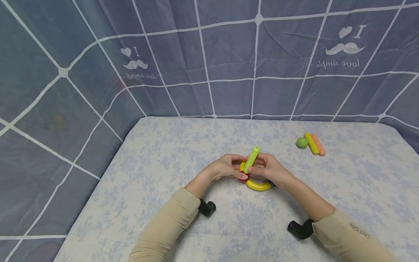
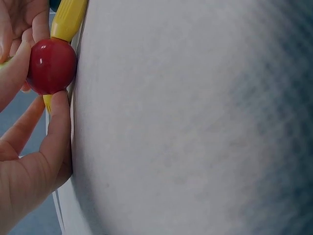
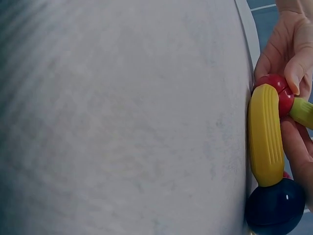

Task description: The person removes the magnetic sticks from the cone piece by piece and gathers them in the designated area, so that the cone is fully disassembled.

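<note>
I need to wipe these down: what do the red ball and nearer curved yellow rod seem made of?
Red ball: probably hard plastic, glossy, showing small bright highlights.
Nearer curved yellow rod: likely molded plastic too, satin-looking, with even ridges along it.

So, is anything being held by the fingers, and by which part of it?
The left fingers pinch the red ball by its sides; the right fingers hold the green stick near its end at the ball.
</note>
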The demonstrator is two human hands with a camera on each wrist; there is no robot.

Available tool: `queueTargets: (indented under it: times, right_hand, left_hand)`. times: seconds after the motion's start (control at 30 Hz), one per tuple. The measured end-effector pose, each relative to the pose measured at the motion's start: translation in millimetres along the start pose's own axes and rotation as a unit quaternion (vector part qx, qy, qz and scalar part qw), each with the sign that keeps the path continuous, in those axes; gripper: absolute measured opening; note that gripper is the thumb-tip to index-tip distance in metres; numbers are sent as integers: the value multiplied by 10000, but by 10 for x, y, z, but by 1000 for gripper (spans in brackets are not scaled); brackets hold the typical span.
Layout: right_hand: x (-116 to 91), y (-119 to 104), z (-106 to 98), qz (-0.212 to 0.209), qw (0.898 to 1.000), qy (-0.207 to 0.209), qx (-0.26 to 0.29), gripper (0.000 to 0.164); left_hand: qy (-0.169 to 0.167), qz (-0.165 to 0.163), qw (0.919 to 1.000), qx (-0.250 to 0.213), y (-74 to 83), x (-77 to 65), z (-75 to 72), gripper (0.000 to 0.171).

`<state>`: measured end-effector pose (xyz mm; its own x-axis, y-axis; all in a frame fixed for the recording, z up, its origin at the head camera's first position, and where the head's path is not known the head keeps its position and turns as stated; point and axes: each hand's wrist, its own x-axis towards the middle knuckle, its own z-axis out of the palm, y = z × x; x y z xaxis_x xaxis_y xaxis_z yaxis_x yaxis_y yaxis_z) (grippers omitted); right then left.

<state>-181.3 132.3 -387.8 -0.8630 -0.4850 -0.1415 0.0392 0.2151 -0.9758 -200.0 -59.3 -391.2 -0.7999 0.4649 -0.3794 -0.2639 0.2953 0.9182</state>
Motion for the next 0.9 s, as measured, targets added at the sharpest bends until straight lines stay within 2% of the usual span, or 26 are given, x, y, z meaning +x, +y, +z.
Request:
queueTargets:
  times: [0.23,0.5,0.6,0.73,0.9]
  right_hand:
    - [19,1,59,-163,9994,181,-258,46]
    - [34,11,137,-621,9951,308,-702,42]
    - [28,17,162,-921,9892,340,-1091,38]
    - [23,18,188,-1466,9743,403,-1663,34]
    - [13,11,205,-1750,9661,481,-1837,31]
  left_hand:
    - [56,12,10000,-17,-4,-3,12,61]
    - [-19,26,9997,-221,-13,-7,26,63]
    - [-71,56,9996,-285,-21,-9,24,63]
    - [-87,111,9995,-271,-31,-4,15,61]
    - [-105,160,9995,-255,-32,-2,7,55]
